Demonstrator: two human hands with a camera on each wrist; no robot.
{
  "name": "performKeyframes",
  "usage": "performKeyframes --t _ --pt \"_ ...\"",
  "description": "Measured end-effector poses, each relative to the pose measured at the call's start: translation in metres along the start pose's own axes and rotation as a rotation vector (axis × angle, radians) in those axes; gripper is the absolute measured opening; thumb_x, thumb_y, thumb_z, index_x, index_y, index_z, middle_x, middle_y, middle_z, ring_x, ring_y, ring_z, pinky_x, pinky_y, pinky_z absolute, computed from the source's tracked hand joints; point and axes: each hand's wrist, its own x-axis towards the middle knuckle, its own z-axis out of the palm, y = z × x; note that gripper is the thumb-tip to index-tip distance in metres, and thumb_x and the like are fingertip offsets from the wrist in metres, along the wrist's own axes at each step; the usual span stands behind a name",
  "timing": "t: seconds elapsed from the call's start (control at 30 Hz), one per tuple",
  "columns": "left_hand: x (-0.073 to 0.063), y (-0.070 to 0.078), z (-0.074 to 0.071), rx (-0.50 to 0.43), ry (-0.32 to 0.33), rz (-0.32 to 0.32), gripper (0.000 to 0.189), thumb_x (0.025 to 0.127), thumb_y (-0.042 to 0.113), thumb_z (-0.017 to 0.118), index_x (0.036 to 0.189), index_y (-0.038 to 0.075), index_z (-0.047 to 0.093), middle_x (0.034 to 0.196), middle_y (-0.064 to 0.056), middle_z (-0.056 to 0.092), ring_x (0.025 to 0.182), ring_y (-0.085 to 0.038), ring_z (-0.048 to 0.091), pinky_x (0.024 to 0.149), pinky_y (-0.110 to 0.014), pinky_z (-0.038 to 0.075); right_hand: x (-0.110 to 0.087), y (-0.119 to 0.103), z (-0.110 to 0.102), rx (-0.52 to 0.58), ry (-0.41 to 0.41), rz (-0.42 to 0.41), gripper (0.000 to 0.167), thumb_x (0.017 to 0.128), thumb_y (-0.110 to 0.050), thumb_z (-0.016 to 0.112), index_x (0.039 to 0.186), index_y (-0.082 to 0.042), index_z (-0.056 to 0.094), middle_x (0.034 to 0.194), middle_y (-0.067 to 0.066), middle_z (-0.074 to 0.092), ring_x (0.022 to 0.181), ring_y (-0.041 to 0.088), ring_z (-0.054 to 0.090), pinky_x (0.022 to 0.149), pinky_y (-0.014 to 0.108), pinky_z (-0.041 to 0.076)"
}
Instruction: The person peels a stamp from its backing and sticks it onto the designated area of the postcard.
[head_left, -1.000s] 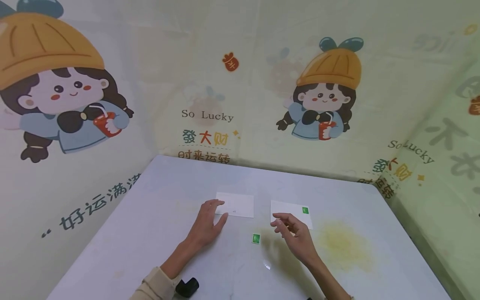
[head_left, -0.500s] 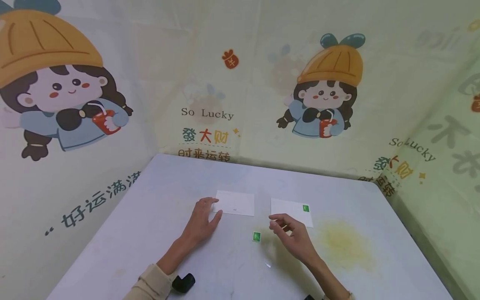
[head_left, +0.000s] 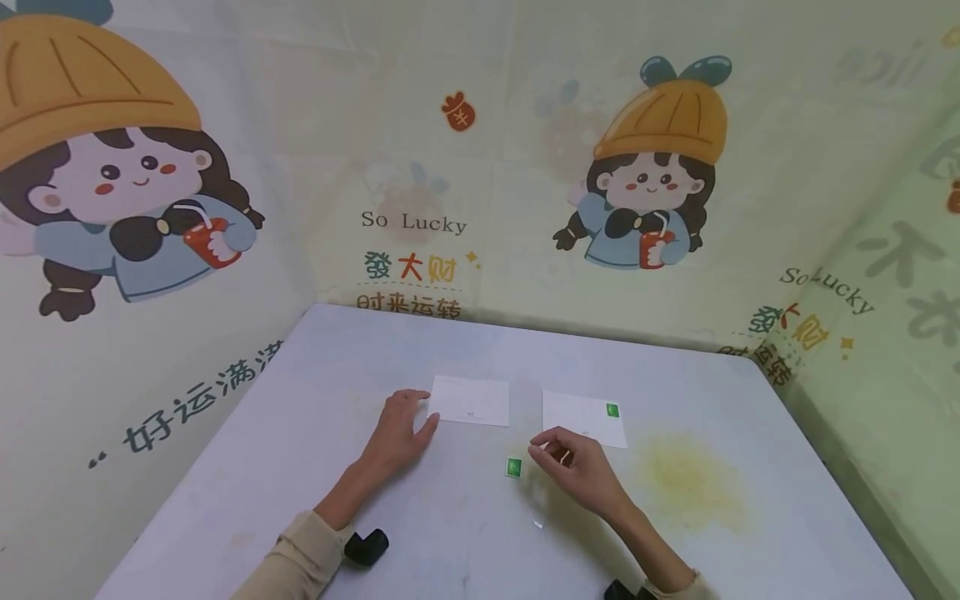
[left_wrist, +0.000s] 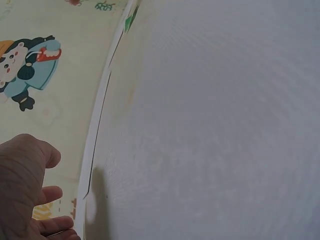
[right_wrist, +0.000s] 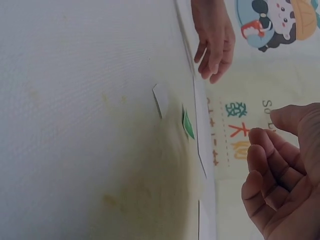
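Note:
A white envelope or card lies flat on the table, a small dark mark near its front edge. My left hand hovers at its left edge with fingers spread, holding nothing. To the right lies a second white envelope or card bearing a green stamp in its far right corner. A loose green stamp with a white border lies in front of the gap between them. My right hand is beside it, over the second card's front edge, fingers loosely curled and nothing between thumb and fingertips.
A small shiny pale scrap lies on the white table nearer to me. Printed cloth walls stand behind and at both sides of the table. A black device sits at my left sleeve.
My left hand has drawn left, off the left card to its edge. My right hand has shifted slightly left, toward the loose stamp, its fingers curling more.

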Motion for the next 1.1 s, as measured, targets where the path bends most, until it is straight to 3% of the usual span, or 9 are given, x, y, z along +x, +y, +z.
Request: performKeyframes --t 0.17,0.5,1.1 --pt "0.003 -0.003 0.0 0.006 -0.013 -0.032 0.044 0.095 0.02 0.071 0.13 -0.004 0.06 0.132 -0.024 0.057 0.127 -0.04 0.051 0.105 -0.055 0.044 0.002 0.004 0.001 0.004 -0.038 0.005 0.01 0.094 -0.021 0.075 0.099 -0.012 0.074 0.072 0.006 0.068 0.06 0.005 0.056 0.051 0.022 0.046" --pt "0.007 -0.003 -0.002 0.023 -0.034 -0.05 0.045 0.096 0.022 0.07 0.132 -0.004 0.06 0.134 -0.025 0.056 0.129 -0.041 0.05 0.106 -0.055 0.043 0.004 0.011 0.004 -0.048 -0.06 0.014 0.007 0.092 -0.018 0.077 0.095 -0.012 0.074 0.071 -0.008 0.063 0.063 0.004 0.055 0.054 0.021 0.045" --pt "0.011 -0.001 -0.002 0.063 -0.064 -0.048 0.048 0.096 0.022 0.07 0.134 -0.005 0.057 0.136 -0.026 0.055 0.13 -0.041 0.049 0.107 -0.055 0.042 0.006 0.02 0.012 -0.105 -0.068 0.107 0.007 0.091 -0.019 0.078 0.094 -0.014 0.074 0.069 -0.009 0.058 0.062 0.005 0.051 0.055 0.021 0.042"
